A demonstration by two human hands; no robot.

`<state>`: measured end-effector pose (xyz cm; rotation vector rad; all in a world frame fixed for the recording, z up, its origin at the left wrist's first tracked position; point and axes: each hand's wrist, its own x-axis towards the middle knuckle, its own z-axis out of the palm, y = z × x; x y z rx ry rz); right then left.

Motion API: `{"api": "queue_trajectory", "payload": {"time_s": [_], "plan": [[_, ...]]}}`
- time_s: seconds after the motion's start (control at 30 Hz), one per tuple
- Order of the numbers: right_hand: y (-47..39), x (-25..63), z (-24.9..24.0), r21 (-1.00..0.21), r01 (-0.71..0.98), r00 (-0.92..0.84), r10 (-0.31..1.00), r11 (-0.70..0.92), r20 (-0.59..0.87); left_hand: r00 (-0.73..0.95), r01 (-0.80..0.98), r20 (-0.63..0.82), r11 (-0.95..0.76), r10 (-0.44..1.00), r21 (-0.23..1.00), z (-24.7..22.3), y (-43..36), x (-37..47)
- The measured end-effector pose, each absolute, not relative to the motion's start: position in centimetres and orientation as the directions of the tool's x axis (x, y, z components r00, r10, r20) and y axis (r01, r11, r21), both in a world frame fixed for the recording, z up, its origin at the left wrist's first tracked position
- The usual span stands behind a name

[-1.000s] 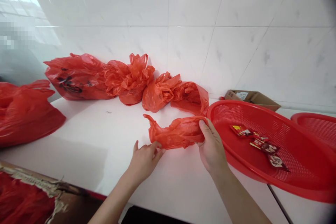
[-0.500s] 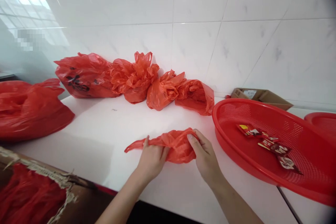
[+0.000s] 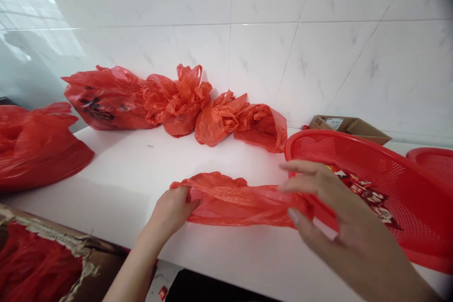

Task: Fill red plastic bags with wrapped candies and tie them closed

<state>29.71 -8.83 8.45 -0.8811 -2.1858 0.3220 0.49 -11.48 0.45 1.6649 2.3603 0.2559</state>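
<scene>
Nearest first: your right hand (image 3: pixel 348 217), in front of the big red basket's (image 3: pixel 341 147) left side, fingers spread wide, thumb well apart from them, over the bag's right end. Blurred there, so can't tell if you're touching the plastic; no grip shows. Well left of the basket, on the near side: torn-edged carton (image 3: pixel 102 269) with loose red plastic (image 3: pixel 38 262) inside; keep your left forearm off that ragged rim.

Left hand (image 3: pixel 173 210), farther left of the basket than the bag: fingers curled in, thumb pressed to them, pinching the bag's left end. Good anchor; hold that pinch firm but light, film looks flimsy. Thin red bag (image 3: pixel 244 205) lies stretched sideways, just left of the basket, long folds running toward it. Step looks like spreading the bag: catch one layer only at the right end, part the edges, pull evenly, don't yank. Watch the basket rim; a snag there could tear it.

Inside the basket, small packets (image 3: pixel 371 197); keep right knuckles clear of them. Farther, behind and left of the basket, a row of bunched red bags (image 3: pixel 215 122); leave them be. Directly behind the basket, cardboard box (image 3: pixel 370 131), out of your way.
</scene>
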Motion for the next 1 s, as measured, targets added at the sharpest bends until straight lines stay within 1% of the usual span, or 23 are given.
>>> {"api": "queue_trajectory", "payload": {"time_s": [0.03, 0.07, 0.1, 0.13, 0.17, 0.2, 0.23, 0.27, 0.33, 0.47, 0.53, 0.57, 0.6, 0.63, 0.67, 0.7, 0.73, 0.77, 0.8, 0.83, 0.87, 0.93, 1.0], "plan": [[-9.6, 28.8, 8.7, -0.390, 0.459, -0.557, 0.601, 0.798, 0.573, -0.321, 0.900, -0.104, 0.337, 0.942, 0.277, 0.8, -11.5, 0.9], [-10.0, 27.6, 8.6, -0.313, 0.431, -0.636, 0.531, 0.846, 0.561, -0.313, 0.902, -0.109, 0.331, 0.943, 0.276, 1.1, -11.6, 1.2], [-10.1, 26.2, 8.1, -0.235, 0.430, -0.718, 0.488, 0.871, 0.496, -0.300, 0.906, -0.109, 0.319, 0.948, 0.277, 1.4, -11.6, 1.6], [-9.7, 24.7, 7.3, -0.145, 0.463, -0.783, 0.480, 0.875, 0.395, -0.283, 0.910, -0.108, 0.302, 0.953, 0.282, 1.7, -11.6, 2.0], [-9.0, 23.3, 6.4, -0.046, 0.514, -0.821, 0.506, 0.857, 0.264, -0.264, 0.913, -0.107, 0.284, 0.959, 0.293, 2.0, -11.7, 2.2], [-8.0, 22.1, 5.3, 0.046, 0.572, -0.816, 0.562, 0.819, 0.135, -0.243, 0.913, -0.113, 0.266, 0.963, 0.309, 2.2, -11.8, 2.2], [-6.8, 21.2, 4.3, 0.123, 0.612, -0.789, 0.613, 0.781, 0.040, -0.223, 0.910, -0.126, 0.253, 0.967, 0.328, 2.4, -12.0, 2.1], [-5.5, 20.7, 3.3, 0.169, 0.642, -0.757, 0.653, 0.748, -0.018, -0.212, 0.905, -0.144, 0.249, 0.967, 0.345, 2.5, -12.1, 1.7], [-3.2, 20.5, 1.7, 0.214, 0.687, -0.696, 0.713, 0.694, -0.080, -0.225, 0.890, -0.177, 0.276, 0.958, 0.364, 2.4, -12.4, 0.3], [-1.0, 21.9, 1.0, 0.222, 0.730, -0.627, 0.763, 0.646, -0.157, -0.351, 0.841, -0.164, 0.387, 0.922, 0.377, 2.4, -13.1, -2.9], [-0.8, 22.4, 1.4, 0.209, 0.733, -0.623, 0.762, 0.647, -0.176, -0.366, 0.810, -0.124, 0.381, 0.922, 0.446, 2.9, -13.7, -3.2], [-0.8, 22.6, 1.8, 0.203, 0.735, -0.621, 0.763, 0.647, -0.180, -0.364, 0.791, -0.069, 0.347, 0.929, 0.504, 3.2, -14.1, -2.8], [-0.8, 22.7, 2.1, 0.195, 0.739, -0.619, 0.764, 0.645, -0.181, -0.369, 0.771, 0.030, 0.288, 0.929, 0.568, 3.6, -14.5, -2.2], [-0.8, 22.8, 2.4, 0.188, 0.743, -0.617, 0.766, 0.643, -0.180, -0.392, 0.754, 0.175, 0.207, 0.903, 0.623, 3.9, -14.8, -1.3], [-0.8, 22.9, 2.7, 0.180, 0.747, -0.616, 0.768, 0.640, -0.176, -0.426, 0.752, 0.346, 0.114, 0.836, 0.649, 4.0, -15.1, -0.4], [-0.8, 23.0, 2.9, 0.171, 0.749, -0.618, 0.768, 0.640, -0.171, -0.452, 0.769, 0.504, 0.035, 0.736, 0.638, 4.0, -15.2, 0.6], [-0.8, 23.2, 2.9, 0.160, 0.750, -0.620, 0.766, 0.642, -0.167, -0.462, 0.798, 0.618, -0.007, 0.636, 0.603, 3.8, -15.1, 1.5], [-0.8, 23.3, 2.9, 0.149, 0.751, -0.623, 0.765, 0.643, -0.165, -0.459, 0.825, 0.678, -0.007, 0.574, 0.565, 3.3, -14.9, 2.2], [-0.9, 23.5, 2.7, 0.136, 0.754, -0.623, 0.765, 0.643, -0.164, -0.460, 0.840, 0.685, 0.025, 0.565, 0.543, 2.6, -14.5, 2.7], [-0.9, 23.7, 2.5, 0.122, 0.758, -0.622, 0.766, 0.641, -0.162, -0.478, 0.833, 0.643, 0.077, 0.598, 0.548, 1.7, -14.0, 3.0], [-1.0, 23.8, 2.2, 0.108, 0.762, -0.620, 0.768, 0.638, -0.158, -0.514, 0.802, 0.555, 0.136, 0.654, 0.582, 0.6, -13.5, 3.1], [-1.0, 23.9, 1.4, 0.076, 0.771, -0.620, 0.772, 0.633, -0.141, -0.584, 0.677, 0.311, 0.239, 0.750, 0.696, -1.4, -12.2, 3.1], [-1.2, 23.7, 0.6, 0.044, 0.776, -0.622, 0.775, 0.629, -0.108, -0.589, 0.494, 0.077, 0.283, 0.805, 0.822, -2.7, -11.1, 3.2]]}}
